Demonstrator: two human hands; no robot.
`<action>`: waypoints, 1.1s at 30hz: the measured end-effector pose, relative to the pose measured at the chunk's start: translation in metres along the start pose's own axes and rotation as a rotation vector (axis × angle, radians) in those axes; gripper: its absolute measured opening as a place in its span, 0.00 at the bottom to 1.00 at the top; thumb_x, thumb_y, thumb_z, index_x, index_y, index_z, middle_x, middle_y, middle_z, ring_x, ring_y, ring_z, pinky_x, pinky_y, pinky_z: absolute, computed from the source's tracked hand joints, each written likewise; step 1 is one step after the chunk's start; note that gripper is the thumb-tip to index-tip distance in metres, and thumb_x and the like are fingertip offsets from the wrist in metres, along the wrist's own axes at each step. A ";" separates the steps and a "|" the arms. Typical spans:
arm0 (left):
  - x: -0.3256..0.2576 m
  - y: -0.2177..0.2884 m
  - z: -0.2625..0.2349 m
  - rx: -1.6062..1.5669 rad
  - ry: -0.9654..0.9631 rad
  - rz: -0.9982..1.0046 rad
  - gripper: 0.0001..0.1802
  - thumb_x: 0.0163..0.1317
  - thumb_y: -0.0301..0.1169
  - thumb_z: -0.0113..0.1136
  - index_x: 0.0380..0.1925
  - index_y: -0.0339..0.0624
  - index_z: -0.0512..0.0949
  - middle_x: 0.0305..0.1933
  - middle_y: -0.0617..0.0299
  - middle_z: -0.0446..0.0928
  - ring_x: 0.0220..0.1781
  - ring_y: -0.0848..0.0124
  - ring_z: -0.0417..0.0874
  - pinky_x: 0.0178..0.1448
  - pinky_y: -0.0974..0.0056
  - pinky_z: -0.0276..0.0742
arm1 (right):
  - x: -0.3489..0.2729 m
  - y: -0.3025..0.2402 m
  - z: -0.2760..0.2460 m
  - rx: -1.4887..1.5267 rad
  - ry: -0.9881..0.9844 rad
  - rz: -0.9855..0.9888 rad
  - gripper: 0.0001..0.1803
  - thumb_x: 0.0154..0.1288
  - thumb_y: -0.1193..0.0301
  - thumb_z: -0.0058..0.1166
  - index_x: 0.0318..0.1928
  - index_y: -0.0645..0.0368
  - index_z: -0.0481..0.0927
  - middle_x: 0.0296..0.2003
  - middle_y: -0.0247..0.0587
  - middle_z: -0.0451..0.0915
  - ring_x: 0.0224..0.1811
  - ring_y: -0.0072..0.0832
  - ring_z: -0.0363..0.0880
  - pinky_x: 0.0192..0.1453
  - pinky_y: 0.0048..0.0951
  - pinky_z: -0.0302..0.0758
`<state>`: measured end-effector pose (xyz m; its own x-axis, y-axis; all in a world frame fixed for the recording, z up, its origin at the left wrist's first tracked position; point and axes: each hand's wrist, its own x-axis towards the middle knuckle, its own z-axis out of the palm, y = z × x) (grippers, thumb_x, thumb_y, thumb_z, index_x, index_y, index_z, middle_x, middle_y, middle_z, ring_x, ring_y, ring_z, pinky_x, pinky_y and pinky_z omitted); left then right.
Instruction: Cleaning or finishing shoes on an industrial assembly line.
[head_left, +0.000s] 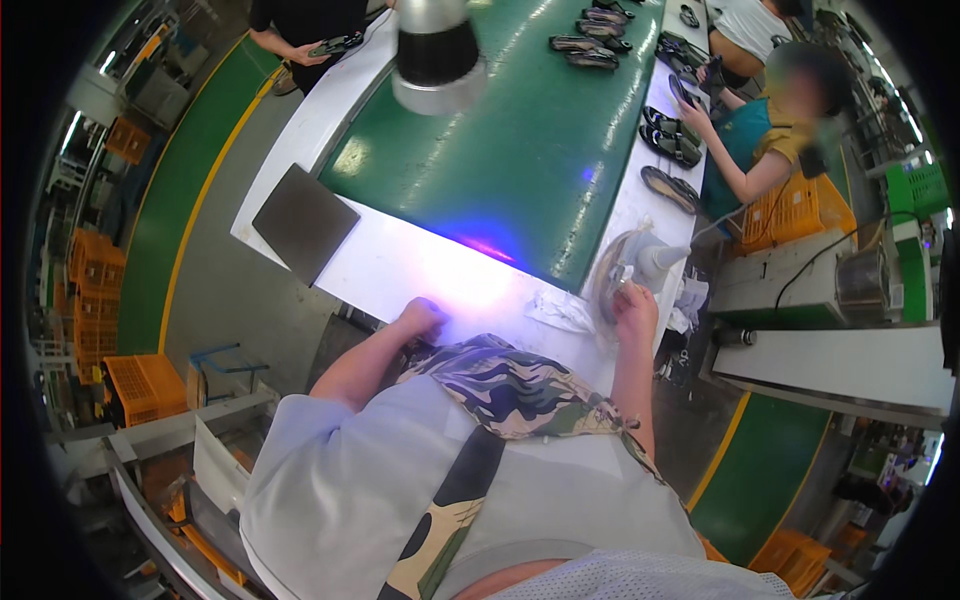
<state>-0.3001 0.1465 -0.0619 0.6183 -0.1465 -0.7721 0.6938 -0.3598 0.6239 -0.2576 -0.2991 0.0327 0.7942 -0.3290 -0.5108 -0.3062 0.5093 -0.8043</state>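
Note:
My left hand [424, 317] is curled into a fist at the near edge of the white table rim [385, 268], beside a brightly lit patch; nothing shows in it. At the table's near right corner, my right hand [636, 310] is raised with thumb and fingers pinched. A small whitish bit seems to be at its fingertips, too small to name. Right behind that hand stands a white device [660, 258] with a round see-through front, like a small fan, and a cord. Between my hands, closer to the right one, lies a crumpled white cloth or paper [560, 310].
A green conveyor belt [470, 150] runs away from me, bearing several sandals [590, 45]. A dark flat panel [305, 222] lies at the left corner. Overhead hangs a lamp-like cylinder [437, 55]. Co-workers handle sandals on both sides. Orange crates [145, 388] stand left.

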 end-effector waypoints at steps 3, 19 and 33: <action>-0.001 0.004 0.004 0.069 0.034 -0.008 0.14 0.59 0.34 0.64 0.25 0.31 0.79 0.20 0.53 0.79 0.14 0.65 0.81 0.18 0.64 0.78 | -0.002 -0.003 -0.005 -0.013 -0.052 0.053 0.09 0.65 0.67 0.60 0.40 0.53 0.74 0.34 0.29 0.78 0.34 0.24 0.76 0.38 0.30 0.71; -0.005 0.005 0.030 0.190 0.318 -0.019 0.14 0.57 0.35 0.64 0.24 0.33 0.81 0.20 0.55 0.80 0.17 0.67 0.82 0.24 0.63 0.80 | -0.008 -0.001 -0.039 -0.009 -0.146 0.118 0.07 0.64 0.69 0.61 0.35 0.50 0.74 0.30 0.31 0.81 0.30 0.23 0.78 0.33 0.27 0.74; -0.007 -0.012 0.047 0.185 0.522 0.115 0.14 0.54 0.36 0.66 0.23 0.34 0.80 0.19 0.57 0.80 0.17 0.66 0.81 0.25 0.62 0.77 | -0.008 -0.006 -0.043 0.012 -0.197 0.108 0.08 0.63 0.70 0.61 0.35 0.51 0.73 0.29 0.31 0.80 0.28 0.22 0.77 0.32 0.25 0.73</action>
<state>-0.3301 0.1087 -0.0696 0.8195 0.2638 -0.5088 0.5638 -0.5307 0.6329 -0.2848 -0.3332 0.0288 0.8450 -0.1109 -0.5232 -0.3893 0.5432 -0.7439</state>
